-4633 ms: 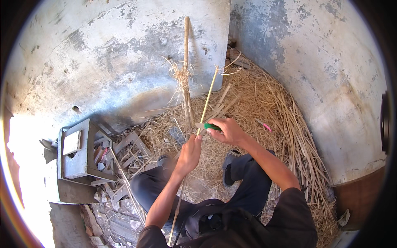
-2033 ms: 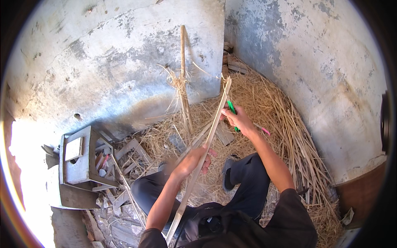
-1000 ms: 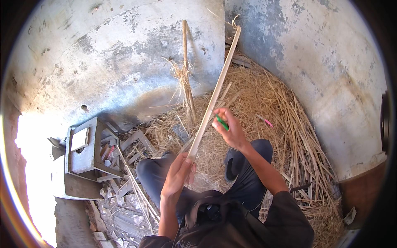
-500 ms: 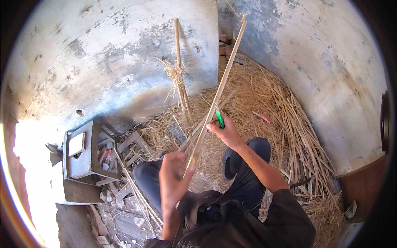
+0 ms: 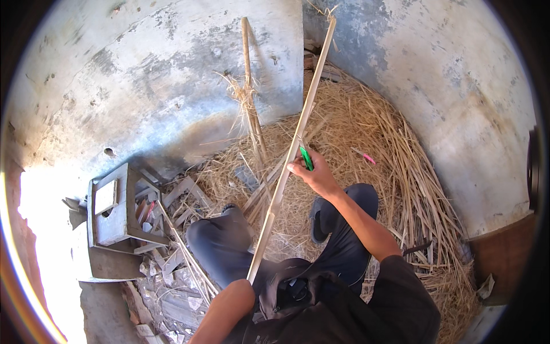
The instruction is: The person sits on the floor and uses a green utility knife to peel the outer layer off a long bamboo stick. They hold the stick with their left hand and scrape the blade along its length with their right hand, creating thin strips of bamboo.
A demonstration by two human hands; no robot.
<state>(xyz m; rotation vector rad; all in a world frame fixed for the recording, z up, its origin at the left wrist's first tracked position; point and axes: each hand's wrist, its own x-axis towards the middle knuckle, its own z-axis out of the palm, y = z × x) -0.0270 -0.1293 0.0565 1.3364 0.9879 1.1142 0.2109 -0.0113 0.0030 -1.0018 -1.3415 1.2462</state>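
A long pale split strip, like bamboo (image 5: 293, 149), slants from the far wall corner down to my lap. My right hand (image 5: 317, 175) is closed on a green-handled cutter knife (image 5: 307, 159), its thin blade close to the strip's right edge. The thumb of that hand rests along the strip. At the strip's near end, my left hand (image 5: 236, 293) is bent down beside my thigh. Its fingers are hidden, so I cannot see whether it grips the strip. Frayed fibres curl at the far tip.
Straw and shavings (image 5: 366, 126) cover the floor. A pink-handled cutter (image 5: 366, 156) lies on them. A fibre-wrapped pole (image 5: 246, 63) leans on the wall. To the left sit a wooden box (image 5: 117, 221) and wood scraps (image 5: 189, 198). Long split strips (image 5: 421, 172) line the right wall.
My left hand has moved down along the strip to its near end, and its fingers have gone out of sight. The right hand and knife have barely shifted.
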